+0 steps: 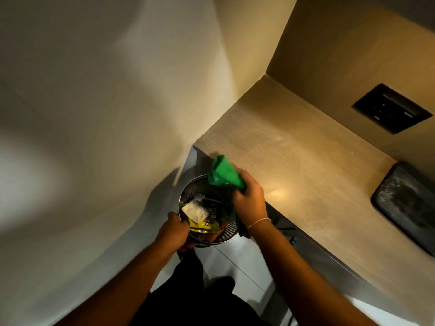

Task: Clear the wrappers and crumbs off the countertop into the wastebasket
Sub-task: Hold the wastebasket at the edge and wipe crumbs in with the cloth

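A round metal mesh wastebasket is held up beside the countertop's front edge, below its corner. Inside lie several wrappers, yellow, dark and orange, and a crumpled white paper. My left hand grips the basket's near rim. My right hand holds a green cloth at the counter's edge, right above the basket's far side. The light wood countertop stretches to the right with no wrappers visible on it.
A dark rectangular tray lies on the counter at the right. A black socket plate is set in the wood back panel. A plain wall closes the left side. Pale floor tiles and my dark trousers show below.
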The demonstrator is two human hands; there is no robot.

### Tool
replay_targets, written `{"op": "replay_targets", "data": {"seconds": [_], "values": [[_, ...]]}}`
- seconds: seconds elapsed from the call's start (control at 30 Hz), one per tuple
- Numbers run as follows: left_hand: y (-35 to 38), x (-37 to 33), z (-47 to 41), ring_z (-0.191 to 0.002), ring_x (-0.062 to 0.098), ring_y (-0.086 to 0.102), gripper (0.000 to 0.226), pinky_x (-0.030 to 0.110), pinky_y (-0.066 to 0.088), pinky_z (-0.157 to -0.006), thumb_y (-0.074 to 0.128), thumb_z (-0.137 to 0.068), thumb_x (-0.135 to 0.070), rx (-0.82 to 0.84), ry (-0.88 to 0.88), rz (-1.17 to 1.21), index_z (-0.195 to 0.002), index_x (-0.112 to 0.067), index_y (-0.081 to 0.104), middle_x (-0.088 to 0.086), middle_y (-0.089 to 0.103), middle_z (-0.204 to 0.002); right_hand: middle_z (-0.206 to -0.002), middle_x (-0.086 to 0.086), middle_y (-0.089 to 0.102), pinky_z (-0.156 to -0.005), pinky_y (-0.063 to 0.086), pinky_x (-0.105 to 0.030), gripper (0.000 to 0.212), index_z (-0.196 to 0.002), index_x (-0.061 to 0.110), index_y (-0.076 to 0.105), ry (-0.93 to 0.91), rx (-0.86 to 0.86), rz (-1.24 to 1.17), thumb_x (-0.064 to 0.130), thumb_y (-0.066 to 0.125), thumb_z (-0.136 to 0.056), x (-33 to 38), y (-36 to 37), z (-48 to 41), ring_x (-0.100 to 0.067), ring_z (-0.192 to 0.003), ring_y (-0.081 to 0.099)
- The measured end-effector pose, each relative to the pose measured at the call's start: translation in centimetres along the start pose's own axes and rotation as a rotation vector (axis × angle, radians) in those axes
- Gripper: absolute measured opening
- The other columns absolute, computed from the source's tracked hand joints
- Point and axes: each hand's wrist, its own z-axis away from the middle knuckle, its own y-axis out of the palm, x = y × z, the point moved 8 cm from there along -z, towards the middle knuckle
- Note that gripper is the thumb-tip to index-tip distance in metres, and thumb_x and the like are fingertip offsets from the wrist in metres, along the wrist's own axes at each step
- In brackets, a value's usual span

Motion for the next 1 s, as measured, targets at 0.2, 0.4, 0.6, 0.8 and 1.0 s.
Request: {"op": "replay_targets", "data": {"seconds": [0.2,0.4,0.6,0.8,1.0], "values": [[1.6,0.1,1.0,-0.047,0.025,0.063,0.019,0.028,0.047,-0.042,0.048,-0.106,-0.025,0.003,0.026,-0.003,-0.117,-0.011,0.041,0.021,0.076,-0.084,-0.114,-0.021,0.077,-0.094,0.061,-0.052,0.022,-0.119,0.009,0.072,0.508,0.022,-0.612,0.018,0.066,-0.1,-4.8,-2.4,2.0,-0.043,-0.109,0.072],[2.4,1.0,2.1,-0.049,0.024,0.064,0.018,0.027,0.048,-0.043,0.048,-0.105,-0.021,0.031,0.03,0.027,-0.118,-0.011,0.041,0.024,0.076,-0.091,-0.115,-0.022,0.077,-0.095,0.06,-0.053,0.026,-0.121,0.007,0.071,0.556,0.001,-0.674,0.021,0.065,-0.101,-6.9,-2.9,4.5,-0.042,-0.109,0.073],[3.0,4.1,2.1,-0.048,0.024,0.068,0.023,0.028,0.05,-0.042,0.042,-0.109,-0.03,0.047,-0.018,0.04,-0.124,-0.013,0.04,0.027,0.076,-0.1,-0.118,-0.023,0.075,-0.091,0.061,-0.048,0.029,-0.122,0.006,0.071,0.598,0.056,-0.687,0.025,0.064,-0.101,-8.7,-1.2,6.4,-0.042,-0.11,0.073],[4.7,10.9,-1.7,-0.055,0.03,0.076,0.028,0.033,0.06,-0.046,0.047,-0.108,-0.035,0.011,-0.1,0.113,-0.129,-0.017,0.04,0.024,0.077,-0.101,-0.12,-0.02,0.076,-0.091,0.059,-0.047,0.053,-0.131,0.011,0.068,0.844,0.148,-0.732,0.052,0.056,-0.101,-15.4,3.5,9.0,-0.037,-0.109,0.075],[9.3,20.3,-11.3,-0.061,0.036,0.079,0.027,0.037,0.062,-0.05,0.056,-0.106,-0.026,-0.038,-0.216,0.334,-0.126,-0.016,0.041,0.029,0.074,-0.11,-0.121,-0.02,0.076,-0.077,0.064,-0.042,0.06,-0.126,0.01,0.071,1.033,0.099,-0.891,0.059,0.047,-0.101,-25.5,9.2,10.1,-0.035,-0.098,0.078]]}}
